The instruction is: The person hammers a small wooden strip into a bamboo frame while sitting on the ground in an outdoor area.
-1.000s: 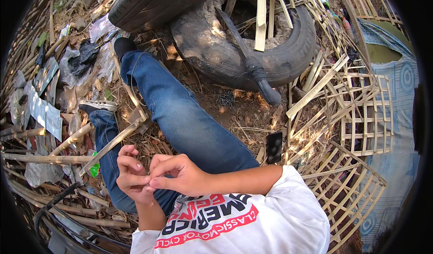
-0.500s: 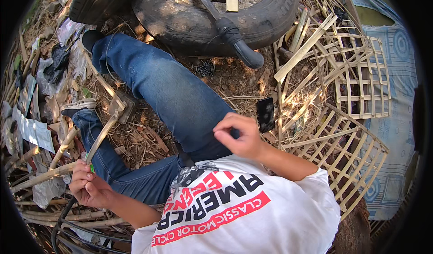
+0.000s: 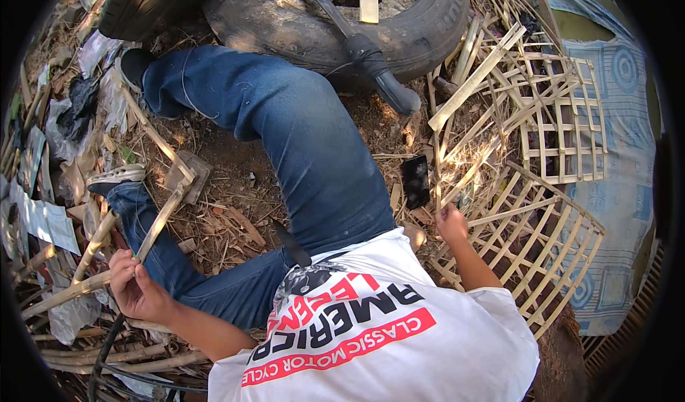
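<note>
The left hand (image 3: 139,291) is raised near the left lower leg, its fingers curled and the thumb close to the fingertips. Whether something small is pinched there, I cannot tell. Just beside these fingertips appears the lower end of a long bamboo piece (image 3: 160,227); contact is not clear. The right hand (image 3: 452,225) is low on the right, its fingers bent together at the lower end of a thin bamboo strip (image 3: 467,179); I cannot tell if they grip it. This strip lies on the ground (image 3: 242,170), among other split strips. Near the right hand, a black phone (image 3: 415,181) lies on the ground. To the right is a woven bamboo lattice (image 3: 581,208), and beyond it a blue patterned cloth (image 3: 621,259). Farther ahead, a knife with a dark handle (image 3: 365,54) rests across the tyre (image 3: 428,42).
</note>
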Available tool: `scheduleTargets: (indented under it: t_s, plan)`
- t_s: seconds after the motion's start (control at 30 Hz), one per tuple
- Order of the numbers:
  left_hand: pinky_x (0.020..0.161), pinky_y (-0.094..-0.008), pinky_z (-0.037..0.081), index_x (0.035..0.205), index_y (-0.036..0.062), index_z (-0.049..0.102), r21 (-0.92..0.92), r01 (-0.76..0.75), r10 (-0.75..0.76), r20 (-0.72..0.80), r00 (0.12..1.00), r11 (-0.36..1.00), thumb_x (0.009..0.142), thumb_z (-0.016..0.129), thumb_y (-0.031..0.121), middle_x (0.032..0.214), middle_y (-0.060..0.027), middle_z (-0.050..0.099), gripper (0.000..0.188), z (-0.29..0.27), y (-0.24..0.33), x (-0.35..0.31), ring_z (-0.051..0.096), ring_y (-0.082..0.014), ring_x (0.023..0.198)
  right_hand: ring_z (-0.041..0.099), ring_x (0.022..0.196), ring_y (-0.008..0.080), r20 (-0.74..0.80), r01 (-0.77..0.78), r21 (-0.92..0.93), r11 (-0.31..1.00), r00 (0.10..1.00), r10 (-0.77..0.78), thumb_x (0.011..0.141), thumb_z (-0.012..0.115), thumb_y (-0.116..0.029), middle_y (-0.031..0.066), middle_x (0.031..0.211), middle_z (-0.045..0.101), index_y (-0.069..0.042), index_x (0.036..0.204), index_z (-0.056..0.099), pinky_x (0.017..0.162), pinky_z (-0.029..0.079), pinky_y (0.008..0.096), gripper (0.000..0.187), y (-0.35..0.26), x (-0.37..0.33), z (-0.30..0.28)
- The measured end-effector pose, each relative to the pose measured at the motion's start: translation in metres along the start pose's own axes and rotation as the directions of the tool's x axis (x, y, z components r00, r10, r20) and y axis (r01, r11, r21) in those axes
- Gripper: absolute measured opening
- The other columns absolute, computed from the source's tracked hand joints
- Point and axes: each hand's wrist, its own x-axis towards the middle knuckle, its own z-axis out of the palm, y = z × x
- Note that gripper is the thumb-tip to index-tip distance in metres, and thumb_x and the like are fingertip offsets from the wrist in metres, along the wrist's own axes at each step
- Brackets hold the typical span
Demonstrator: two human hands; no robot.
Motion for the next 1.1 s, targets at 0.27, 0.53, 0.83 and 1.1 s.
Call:
scheduleTargets:
  t_s: [0.27,0.53,0.83,1.1]
  plan:
    - [0.094,-0.0441,0.043,0.089,0.0019,0.056,0.072,0.061,-0.058,-0.038,0.998,0.996,0.087,0.068,0.003,0.089,-0.0109,0.061,0.012,0.000,0.006,-0.009,0.057,-0.0276,0.095,0.063,0.080,0.0272,-0.439,0.298,0.292,0.909,0.886,-0.150,0.085,0.064,-0.011,0.0137,0.088,0.064,-0.003,0.114,0.058,0.072,0.050,0.0378,0.031,-0.049,0.154,-0.030]
    - [0.090,-0.0404,0.045,0.088,0.0009,0.057,0.165,0.124,-0.111,-0.086,0.990,0.978,0.085,0.067,-0.002,0.088,-0.0105,0.061,0.011,-0.010,0.019,-0.012,0.057,-0.0269,0.094,0.061,0.072,0.0273,-0.746,0.303,0.268,0.914,0.666,-0.002,0.082,0.057,-0.011,0.0113,0.085,0.062,-0.004,0.094,0.060,0.071,0.049,0.0381,0.014,-0.110,0.209,-0.085]
    - [0.082,-0.0368,0.049,0.080,0.0038,0.065,0.235,0.071,-0.075,0.009,0.997,0.969,0.069,0.076,-0.007,0.083,-0.0072,0.068,0.018,0.014,0.019,0.030,0.062,-0.0252,0.090,0.062,0.104,0.0420,-0.495,-0.234,0.080,0.969,0.834,0.242,0.080,0.070,-0.056,0.0224,0.112,0.066,-0.003,0.116,0.057,0.088,0.050,0.0508,0.065,-0.096,0.352,-0.172]
    - [0.079,-0.0339,0.047,0.079,0.0016,0.066,0.252,0.428,-0.393,-0.177,0.902,0.868,0.073,0.076,0.000,0.081,-0.0080,0.067,0.012,-0.008,-0.023,-0.025,0.062,-0.0227,0.082,0.062,0.096,0.0480,-0.427,-0.071,-0.005,0.997,0.902,0.062,0.082,0.067,-0.050,0.0317,0.106,0.065,0.011,0.107,0.063,0.084,0.049,0.0521,0.066,-0.138,0.324,-0.179]
